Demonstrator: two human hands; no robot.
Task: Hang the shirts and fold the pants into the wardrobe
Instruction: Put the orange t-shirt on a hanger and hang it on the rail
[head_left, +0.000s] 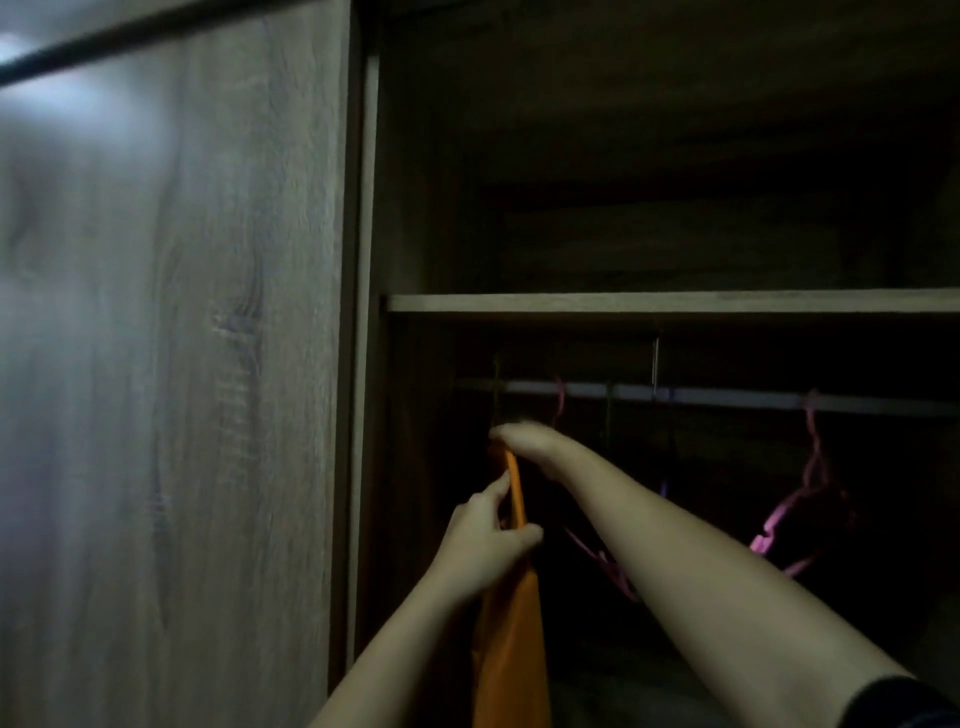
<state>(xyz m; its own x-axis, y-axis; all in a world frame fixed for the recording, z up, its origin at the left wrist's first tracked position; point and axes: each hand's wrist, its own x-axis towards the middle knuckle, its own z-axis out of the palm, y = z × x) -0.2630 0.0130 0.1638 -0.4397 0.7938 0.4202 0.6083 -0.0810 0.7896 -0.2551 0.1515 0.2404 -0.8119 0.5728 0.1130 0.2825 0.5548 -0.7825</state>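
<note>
Left grip (485, 540) pinched the long orange fabric shirt (511, 649) at its edge, right grip (522, 436) clamped over its top, just below the pale metal wardrobe rail (727, 397) (pink plastic hangers (769, 535) beside it).

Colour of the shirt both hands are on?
Plain orange: the shirt shows best in the head view.

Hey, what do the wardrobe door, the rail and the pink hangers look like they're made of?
Wardrobe door: likely wood-look laminate, grey-brown grain with a soft sheen under the glare. Rail: probably metal, a pale smooth tube; dim light leaves it open. Pink hangers: seemingly plastic, thin and evenly coloured.
</note>
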